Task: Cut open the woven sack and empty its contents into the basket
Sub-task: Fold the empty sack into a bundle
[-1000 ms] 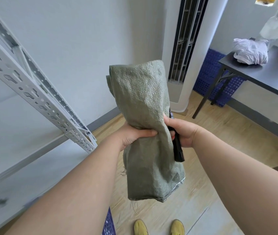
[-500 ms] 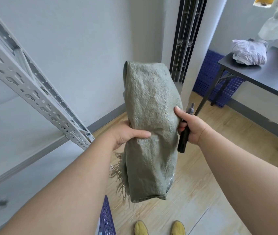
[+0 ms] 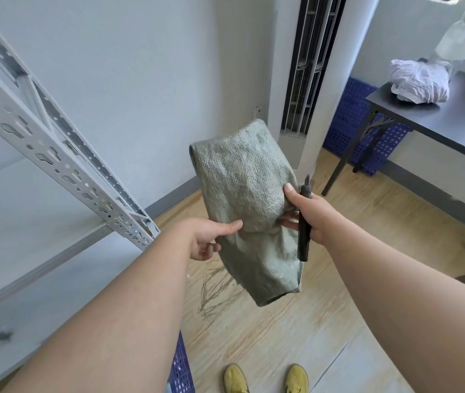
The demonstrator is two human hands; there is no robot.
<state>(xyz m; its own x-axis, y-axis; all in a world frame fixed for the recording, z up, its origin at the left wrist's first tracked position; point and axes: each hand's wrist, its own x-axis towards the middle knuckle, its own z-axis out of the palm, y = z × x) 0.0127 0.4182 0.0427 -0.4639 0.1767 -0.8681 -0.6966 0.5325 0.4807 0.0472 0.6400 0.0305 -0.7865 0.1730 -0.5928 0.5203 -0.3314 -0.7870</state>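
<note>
Pale grey perforated metal shelving rack [image 3: 55, 154] fills the left side, its slotted upright slanting from upper left down to the shelf edge near mid-frame. Light wooden plank floor [image 3: 268, 336] covers the lower middle and right. Tall white column unit with dark vertical grille [image 3: 308, 66] stands far centre against the wall. Dark flat worktop on thin black legs [image 3: 452, 120] sits far right; on it a crumpled white plastic bag [image 3: 420, 80], with a clear plastic bottle [image 3: 463, 32] just behind. Blue perforated plastic crate [image 3: 364, 131] stands on the floor under and behind the worktop.

Grey-green woven plastic sack [image 3: 248, 199] is held in the air at mid-frame, above the floor, tilted with its rounded closed end up and far, its lower end hanging down to the near right. That lower end looks open, with a pale edge showing. Loose frayed strands [image 3: 214, 287] trail from its lower left side. Contents cannot be made out.

Blue perforated plastic basket [image 3: 181, 370] shows only as a wall edge at the bottom, largely hidden by the left forearm; its inside is out of sight.

Left hand [image 3: 208, 239] pinches the sack's left side, thumb lying across the weave. Right hand [image 3: 308, 214] clamps the sack's right side with thumb on front, the same hand also gripping a slim black utility knife [image 3: 303, 222] upright against the palm. Yellow shoes [image 3: 265, 378] at bottom edge.
</note>
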